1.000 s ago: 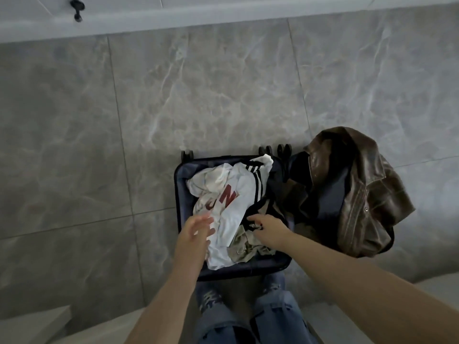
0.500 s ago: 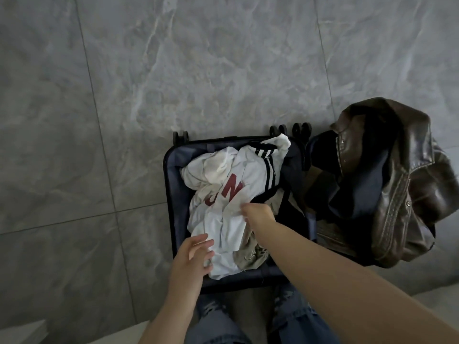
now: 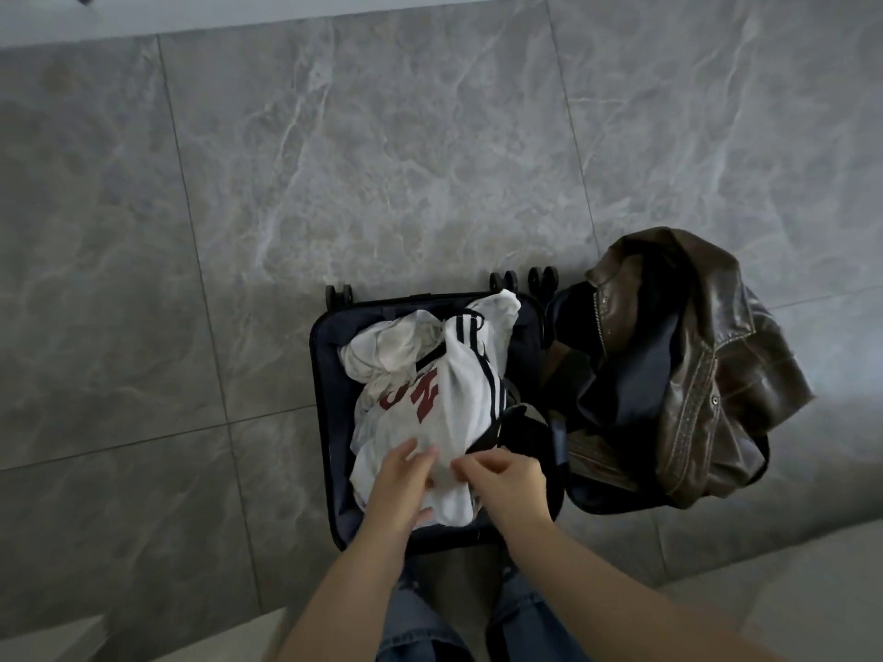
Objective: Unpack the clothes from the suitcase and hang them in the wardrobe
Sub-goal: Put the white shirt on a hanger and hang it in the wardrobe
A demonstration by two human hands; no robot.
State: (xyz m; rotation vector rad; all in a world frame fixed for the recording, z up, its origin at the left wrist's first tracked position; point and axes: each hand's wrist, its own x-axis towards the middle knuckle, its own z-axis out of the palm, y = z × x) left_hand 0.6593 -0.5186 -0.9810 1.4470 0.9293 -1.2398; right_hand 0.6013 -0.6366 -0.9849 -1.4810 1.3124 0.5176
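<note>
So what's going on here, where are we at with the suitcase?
A person stands over the open suitcase on the tiled floor, both hands in the left half. The left hand and right hand are gathering the near edge of a white shirt with red letters and black stripes; it is not lifted out yet. A brown leather jacket lies piled on the other half, untouched. Nothing is hung yet in this view.

The brown leather jacket (image 3: 688, 365) hides the suitcase's right half; red letters on the white shirt (image 3: 430, 398) fold out of sight; jeans (image 3: 420, 623) cut off near.
</note>
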